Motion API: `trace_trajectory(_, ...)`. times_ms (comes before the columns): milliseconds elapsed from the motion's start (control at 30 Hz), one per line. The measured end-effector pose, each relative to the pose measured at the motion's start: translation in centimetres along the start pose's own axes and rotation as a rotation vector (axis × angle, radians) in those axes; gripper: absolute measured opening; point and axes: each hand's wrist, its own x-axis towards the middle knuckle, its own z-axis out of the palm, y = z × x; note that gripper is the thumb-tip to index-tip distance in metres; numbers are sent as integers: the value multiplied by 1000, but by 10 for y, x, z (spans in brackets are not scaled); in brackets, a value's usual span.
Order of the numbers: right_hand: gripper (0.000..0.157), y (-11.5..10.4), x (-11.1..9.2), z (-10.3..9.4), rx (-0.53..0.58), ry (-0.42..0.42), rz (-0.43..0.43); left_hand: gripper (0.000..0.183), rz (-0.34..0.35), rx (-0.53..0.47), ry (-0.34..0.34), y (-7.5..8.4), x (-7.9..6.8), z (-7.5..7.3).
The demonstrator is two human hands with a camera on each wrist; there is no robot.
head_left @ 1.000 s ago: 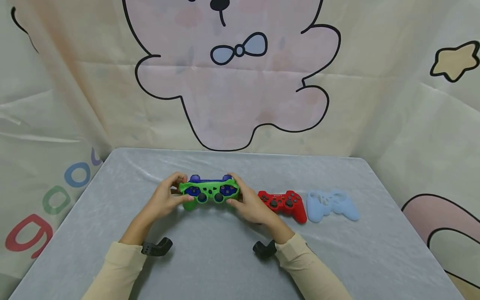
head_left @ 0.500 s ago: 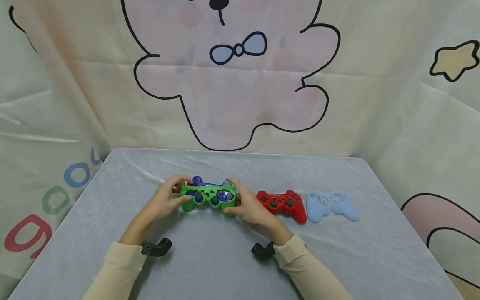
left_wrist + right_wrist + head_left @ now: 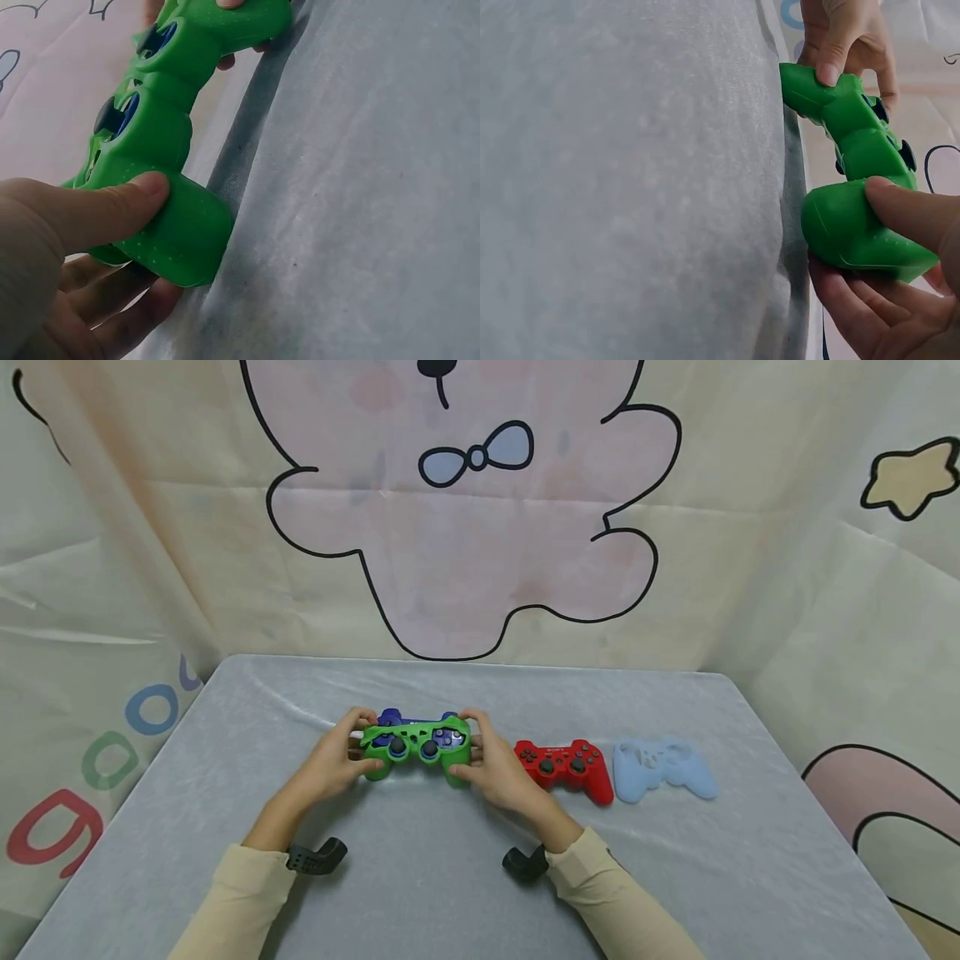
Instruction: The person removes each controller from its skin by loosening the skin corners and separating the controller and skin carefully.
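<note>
A blue game controller sits in a green silicone sleeve, its dark thumbsticks poking through the front holes. Both hands hold it by its two ends. My left hand grips the left end, thumb on the green handle and fingers behind and below, as the left wrist view shows on the sleeve's dotted grip. My right hand grips the right end the same way, its thumb lying on the rounded green handle. At the top, the blue shoulder part shows above the sleeve's edge.
To the right of my right hand lies a red controller. Beyond it is a pale blue silicone sleeve, flat on the grey cloth-covered table. A printed curtain hangs behind the table's far edge.
The green-sleeved controller has tipped, so its lower green handles show more than a second ago. Both hands have shifted slightly while keeping hold. The red controller and pale blue sleeve stay put.
</note>
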Motion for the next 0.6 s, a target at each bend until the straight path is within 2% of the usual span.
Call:
trace_trajectory(367,58,1,0,-5,112,-38,-5,52,9,27,-12,1,1,0)
trace_trajectory(600,47,2,1,0,116,41,-25,50,9,20,-18,1,1,0)
